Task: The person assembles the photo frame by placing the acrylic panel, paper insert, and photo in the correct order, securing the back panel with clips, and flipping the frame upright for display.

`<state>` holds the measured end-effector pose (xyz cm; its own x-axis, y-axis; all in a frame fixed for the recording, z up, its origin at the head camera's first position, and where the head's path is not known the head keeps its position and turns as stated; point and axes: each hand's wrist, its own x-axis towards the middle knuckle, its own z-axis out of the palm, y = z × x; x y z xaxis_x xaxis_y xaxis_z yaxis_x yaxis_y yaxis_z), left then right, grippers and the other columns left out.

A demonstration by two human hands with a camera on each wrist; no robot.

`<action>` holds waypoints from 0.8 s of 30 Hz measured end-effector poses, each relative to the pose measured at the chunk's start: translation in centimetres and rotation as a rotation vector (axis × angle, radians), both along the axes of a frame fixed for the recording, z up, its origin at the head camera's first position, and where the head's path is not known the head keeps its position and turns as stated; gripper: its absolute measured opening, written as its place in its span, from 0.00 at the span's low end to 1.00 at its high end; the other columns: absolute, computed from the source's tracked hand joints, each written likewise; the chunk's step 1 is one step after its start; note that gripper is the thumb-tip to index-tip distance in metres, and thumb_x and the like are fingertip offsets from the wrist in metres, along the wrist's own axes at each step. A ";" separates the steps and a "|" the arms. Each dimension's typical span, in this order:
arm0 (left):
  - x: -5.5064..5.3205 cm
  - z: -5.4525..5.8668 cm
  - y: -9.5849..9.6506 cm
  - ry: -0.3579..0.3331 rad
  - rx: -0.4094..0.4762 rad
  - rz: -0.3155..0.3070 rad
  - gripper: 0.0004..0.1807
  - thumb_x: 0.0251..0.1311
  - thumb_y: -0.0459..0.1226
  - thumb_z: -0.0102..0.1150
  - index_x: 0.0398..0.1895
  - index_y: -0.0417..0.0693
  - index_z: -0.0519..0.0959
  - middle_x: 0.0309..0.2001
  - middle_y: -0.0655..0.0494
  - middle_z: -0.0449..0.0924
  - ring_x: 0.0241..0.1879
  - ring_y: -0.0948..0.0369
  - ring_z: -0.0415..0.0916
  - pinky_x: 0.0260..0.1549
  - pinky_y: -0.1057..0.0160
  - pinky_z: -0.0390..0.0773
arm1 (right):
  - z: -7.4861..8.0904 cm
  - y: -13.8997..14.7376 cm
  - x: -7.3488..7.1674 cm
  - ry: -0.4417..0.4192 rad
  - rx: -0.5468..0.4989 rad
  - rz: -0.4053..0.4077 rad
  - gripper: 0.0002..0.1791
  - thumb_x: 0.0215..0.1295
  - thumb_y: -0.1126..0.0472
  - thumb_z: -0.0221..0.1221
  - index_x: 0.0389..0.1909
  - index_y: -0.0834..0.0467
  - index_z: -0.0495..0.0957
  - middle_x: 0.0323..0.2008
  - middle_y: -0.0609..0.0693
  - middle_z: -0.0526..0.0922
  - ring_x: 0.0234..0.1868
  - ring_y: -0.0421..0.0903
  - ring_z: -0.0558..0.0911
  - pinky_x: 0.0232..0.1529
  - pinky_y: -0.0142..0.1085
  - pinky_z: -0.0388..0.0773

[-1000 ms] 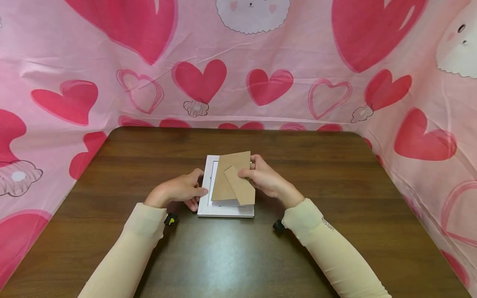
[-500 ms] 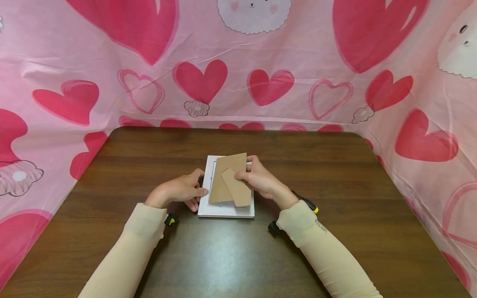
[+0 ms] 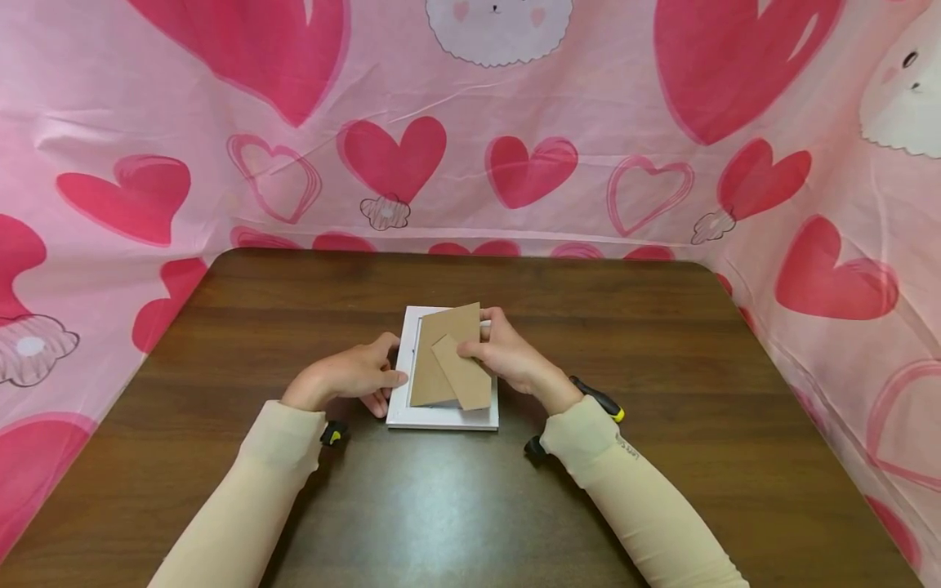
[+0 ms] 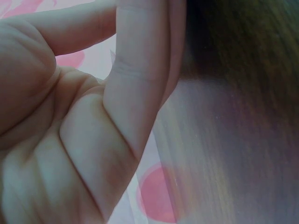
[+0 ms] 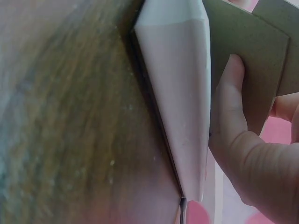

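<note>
A white picture frame (image 3: 441,419) lies on the table, its back facing up. Along its left edge my left hand (image 3: 349,377) holds it, thumb on the top face and the other fingers down the side. My right hand (image 3: 510,351) pinches a brown backing board (image 3: 429,371) with a slanted stand leg (image 3: 465,380). The board is tilted over the frame's opening, its lower edge close to the inner rim. The right wrist view has a finger (image 5: 232,88) against the board's underside, beside the frame's side wall (image 5: 180,93). The left wrist view holds only the palm and bent fingers (image 4: 138,70).
A screwdriver (image 3: 599,398) with a black and yellow handle lies right of the frame, beside my right forearm. Black wrist-worn devices (image 3: 333,433) sit below both wrists. The brown wooden table (image 3: 426,506) meets a pink heart-printed cloth (image 3: 456,188) at its back and sides.
My right hand has moved left with the backing board, bringing it further over the frame's opening. The screwdriver has come out from behind the right forearm. The left hand stays on the frame.
</note>
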<state>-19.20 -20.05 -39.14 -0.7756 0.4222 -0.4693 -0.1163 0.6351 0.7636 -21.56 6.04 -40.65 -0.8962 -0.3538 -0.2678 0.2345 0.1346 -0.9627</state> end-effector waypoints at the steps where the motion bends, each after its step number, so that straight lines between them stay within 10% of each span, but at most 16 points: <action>1: 0.0 0.0 0.0 0.002 -0.001 -0.001 0.35 0.76 0.36 0.62 0.76 0.39 0.54 0.40 0.40 0.75 0.23 0.56 0.82 0.31 0.57 0.89 | 0.1 -0.1 0.0 0.003 0.005 0.002 0.36 0.71 0.72 0.61 0.71 0.64 0.50 0.64 0.70 0.72 0.55 0.56 0.83 0.52 0.43 0.87; 24: 0.1 0.0 0.2 0.000 -0.011 0.008 0.33 0.76 0.36 0.61 0.75 0.40 0.56 0.39 0.40 0.76 0.23 0.56 0.82 0.31 0.59 0.89 | -0.3 -0.4 0.2 0.098 0.070 0.016 0.53 0.69 0.72 0.63 0.84 0.58 0.38 0.68 0.70 0.74 0.53 0.56 0.85 0.53 0.44 0.85</action>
